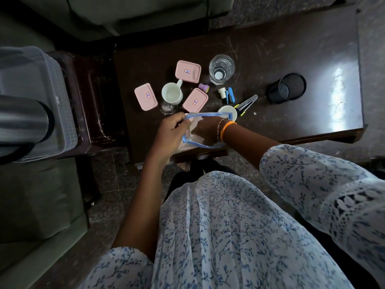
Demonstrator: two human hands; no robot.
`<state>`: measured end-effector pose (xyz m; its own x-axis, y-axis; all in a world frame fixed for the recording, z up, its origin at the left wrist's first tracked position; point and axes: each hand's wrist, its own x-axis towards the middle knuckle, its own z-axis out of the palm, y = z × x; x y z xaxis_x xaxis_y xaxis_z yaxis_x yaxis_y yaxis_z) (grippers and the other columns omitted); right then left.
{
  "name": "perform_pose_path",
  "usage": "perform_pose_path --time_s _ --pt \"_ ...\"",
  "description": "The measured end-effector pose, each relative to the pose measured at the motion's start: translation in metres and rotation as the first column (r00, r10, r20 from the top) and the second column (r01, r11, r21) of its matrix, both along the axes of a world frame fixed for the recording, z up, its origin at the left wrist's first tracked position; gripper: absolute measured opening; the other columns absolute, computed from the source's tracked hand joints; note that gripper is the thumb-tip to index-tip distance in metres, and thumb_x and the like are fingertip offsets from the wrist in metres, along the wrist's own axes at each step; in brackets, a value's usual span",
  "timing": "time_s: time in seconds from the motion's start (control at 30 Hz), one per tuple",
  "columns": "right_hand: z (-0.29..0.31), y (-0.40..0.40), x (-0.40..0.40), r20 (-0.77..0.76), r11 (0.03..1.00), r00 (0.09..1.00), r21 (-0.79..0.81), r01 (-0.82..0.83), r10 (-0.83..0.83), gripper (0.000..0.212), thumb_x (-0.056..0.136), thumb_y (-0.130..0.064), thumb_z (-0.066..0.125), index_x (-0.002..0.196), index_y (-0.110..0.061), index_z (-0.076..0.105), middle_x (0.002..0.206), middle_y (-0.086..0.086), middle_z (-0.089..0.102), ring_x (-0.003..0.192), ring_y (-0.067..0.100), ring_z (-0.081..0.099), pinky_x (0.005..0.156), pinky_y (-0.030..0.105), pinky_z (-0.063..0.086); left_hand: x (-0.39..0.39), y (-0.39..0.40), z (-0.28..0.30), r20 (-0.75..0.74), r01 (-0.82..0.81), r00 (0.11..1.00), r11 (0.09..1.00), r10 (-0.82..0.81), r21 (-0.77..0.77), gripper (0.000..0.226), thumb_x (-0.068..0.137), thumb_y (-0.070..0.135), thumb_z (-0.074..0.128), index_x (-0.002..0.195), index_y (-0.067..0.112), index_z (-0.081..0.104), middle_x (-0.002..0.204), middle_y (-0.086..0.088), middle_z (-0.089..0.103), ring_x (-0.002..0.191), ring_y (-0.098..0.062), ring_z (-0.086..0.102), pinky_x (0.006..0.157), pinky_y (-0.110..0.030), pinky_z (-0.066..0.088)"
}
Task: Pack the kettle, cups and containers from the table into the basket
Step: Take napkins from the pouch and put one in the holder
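Observation:
My left hand [168, 130] grips the left rim of a clear pouch with blue trim [201, 144] at the table's near edge. My right hand [205, 127] is inside the pouch, fingers spread, seen through the plastic. Beyond it lie three pink lidded containers [188, 71] [145, 97] [195, 100], a white mug [172, 94], a second white cup [228, 111] half hidden by the pouch, a tall glass [221, 68] and a small glass [166, 106]. The grey basket [62, 84] stands at the left with the steel kettle [23, 119] in it.
On the dark wooden table [291, 49] also lie a black mesh pen holder [287, 88], scissors [246, 104], a blue stapler [229, 94], a small purple piece [203, 87] and a white cap [221, 92]. The basket rests on a dark stool. A sofa runs along the far side.

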<state>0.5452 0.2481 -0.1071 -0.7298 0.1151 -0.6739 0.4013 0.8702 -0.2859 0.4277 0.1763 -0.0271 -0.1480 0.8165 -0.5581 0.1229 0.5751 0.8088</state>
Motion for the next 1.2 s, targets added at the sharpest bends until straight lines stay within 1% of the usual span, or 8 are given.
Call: perform_pose_path --time_s 0.17,0.3,0.4,0.53,0.8,0.93,1.1,1.2 --pt "-0.005 0.003 -0.003 -0.023 1.000 0.999 0.015 -0.022 0.022 0.025 0.094 -0.006 0.040 0.108 0.002 0.059 0.115 0.021 0.062 0.107 0.033 0.060 0.092 0.042 0.047 -0.001 -0.001 0.000 0.000 0.049 0.999 0.999 -0.049 -0.005 0.030 0.092 0.016 0.051 0.062 0.020 0.053 0.054 0.014 0.050 0.054 0.004 0.043 0.053 -0.013 0.037" --pt "-0.011 0.008 -0.005 0.064 0.983 0.993 -0.149 0.108 -0.099 0.038 0.090 -0.015 0.053 0.127 -0.005 0.049 0.134 0.015 0.052 0.125 0.028 0.049 0.108 0.038 0.036 0.001 -0.002 0.002 -0.015 0.091 0.996 0.996 -0.091 0.017 0.034 0.091 0.017 0.051 0.058 0.024 0.049 0.051 0.015 0.050 0.051 0.005 0.040 0.052 -0.008 0.035" --pt "-0.008 0.010 -0.002 0.105 0.958 0.979 -0.211 0.195 -0.176 0.056 0.083 -0.018 0.064 0.132 -0.003 0.041 0.138 0.017 0.045 0.128 0.029 0.042 0.110 0.036 0.031 0.003 -0.003 0.001 -0.048 0.145 0.989 0.989 -0.143 0.033 0.030 0.091 0.016 0.052 0.062 0.017 0.050 0.056 0.007 0.043 0.052 0.002 0.036 0.051 -0.012 0.031" --pt "-0.003 0.014 0.004 0.049 0.969 0.983 -0.167 0.181 -0.176 0.049 0.078 -0.015 0.070 0.120 -0.006 0.048 0.129 0.015 0.050 0.119 0.031 0.047 0.102 0.035 0.036 0.006 -0.004 0.000 -0.075 0.164 0.984 0.985 -0.160 0.047 0.027 0.092 0.016 0.053 0.073 -0.002 0.054 0.058 0.006 0.039 0.052 0.001 0.034 0.049 -0.012 0.029" --pt "-0.009 0.010 0.014 -0.046 0.963 0.965 0.066 0.260 -0.257 0.033 0.097 -0.016 0.042 0.128 -0.008 0.049 0.138 0.012 0.047 0.130 0.029 0.040 0.107 0.032 0.025 0.011 -0.005 -0.004 -0.085 0.176 0.981 0.984 -0.173 0.029 0.026 0.091 0.012 0.053 0.070 -0.005 0.049 0.060 0.000 0.039 0.059 -0.008 0.036 0.053 -0.019 0.030" --pt "0.001 0.015 0.010 0.005 0.942 0.947 -0.093 0.322 -0.323 0.010 0.086 -0.021 0.058 0.095 -0.017 0.062 0.095 0.005 0.060 0.099 0.026 0.056 0.088 0.038 0.045 0.009 -0.003 -0.003 -0.071 0.146 0.987 0.989 -0.144 0.023 0.029 0.091 0.013 0.053 0.062 0.018 0.051 0.053 0.011 0.049 0.052 0.005 0.042 0.051 -0.009 0.032" --pt "0.020 0.013 0.007 0.114 0.985 0.984 -0.096 0.146 -0.135 0.045 0.089 -0.014 0.056 0.133 -0.012 0.045 0.138 0.017 0.047 0.128 0.033 0.045 0.105 0.040 0.037 0.008 -0.003 0.000 -0.029 0.106 0.994 0.991 -0.104 0.076 0.027 0.090 0.016 0.052 0.064 0.021 0.054 0.061 0.007 0.048 0.056 0.002 0.040 0.052 -0.012 0.034" --pt "0.015 0.005 -0.003 0.140 0.993 0.988 -0.089 0.072 -0.059 0.061 0.078 -0.009 0.068 0.133 -0.010 0.040 0.142 0.015 0.040 0.133 0.030 0.039 0.111 0.043 0.032 0.005 -0.003 0.002 -0.013 0.120 0.993 0.988 -0.119 0.093 0.029 0.089 0.015 0.051 0.062 0.025 0.048 0.059 0.011 0.042 0.055 0.003 0.037 0.051 -0.011 0.032"
